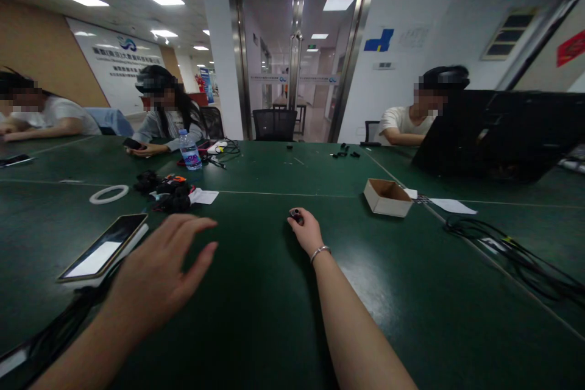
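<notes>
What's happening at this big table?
Somebody's bare right hand has a small, dark object in its grip, low over the dark green table; it's too small and covered to tell what it is. The left hand is open, with nothing showing between its thumb and fingers, near a flat black phone with a gold-coloured edge. An open, beige, four-sided box sits off to the right, apart from both hands.

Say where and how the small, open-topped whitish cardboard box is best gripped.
Probably by the rim of the near wall of the box, coming from above on the person's side: it sits upright, open mouth upward, so a hand could straddle that thin wall.
</notes>
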The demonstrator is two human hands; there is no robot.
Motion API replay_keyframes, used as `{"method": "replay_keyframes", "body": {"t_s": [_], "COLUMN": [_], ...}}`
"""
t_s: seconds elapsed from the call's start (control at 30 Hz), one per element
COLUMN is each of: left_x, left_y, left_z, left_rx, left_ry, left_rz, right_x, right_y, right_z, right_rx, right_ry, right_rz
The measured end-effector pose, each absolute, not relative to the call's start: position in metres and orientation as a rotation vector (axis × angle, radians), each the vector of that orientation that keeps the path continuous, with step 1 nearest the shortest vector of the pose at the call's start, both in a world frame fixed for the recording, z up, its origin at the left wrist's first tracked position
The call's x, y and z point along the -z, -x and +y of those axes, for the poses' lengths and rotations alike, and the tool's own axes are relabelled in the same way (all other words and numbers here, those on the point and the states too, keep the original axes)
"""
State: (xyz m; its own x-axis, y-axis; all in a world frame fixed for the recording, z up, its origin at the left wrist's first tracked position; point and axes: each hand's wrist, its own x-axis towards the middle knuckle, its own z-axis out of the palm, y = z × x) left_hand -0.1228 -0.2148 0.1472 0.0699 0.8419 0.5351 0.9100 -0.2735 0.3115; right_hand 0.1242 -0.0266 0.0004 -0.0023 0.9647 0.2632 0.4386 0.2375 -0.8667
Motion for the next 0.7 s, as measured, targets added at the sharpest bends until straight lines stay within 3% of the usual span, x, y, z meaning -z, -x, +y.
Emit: {"method": "replay_keyframes", "body": {"t_s": [0.13, 0.37, 0.6, 0.7], "left_x": [-0.125, -0.048, -0.004, -0.003], "left_y": [0.042, -0.013, 0.002, 0.005], "left_z": [-0.124, -0.043, -0.023, -0.019], "left_rx": [0.929, 1.278, 2.406, 2.667], "left_ry": [2.539, 2.605, 2.277, 2.206], "left_rz": [-1.597, -1.741, -2.129, -2.113], "right_x": [-0.003, -0.003, -0.005, -0.002], "right_y": [-0.124, -0.124, -0.124, -0.124], "right_z": [-0.027, -0.023, -0.022, -0.021], "right_rx": [-0.617, -0.519, -0.636, -0.830], "right_ry": [1.336, 1.355, 1.321, 1.240], "right_rz": [-1.680, -1.726, -1.641, -1.540]}}
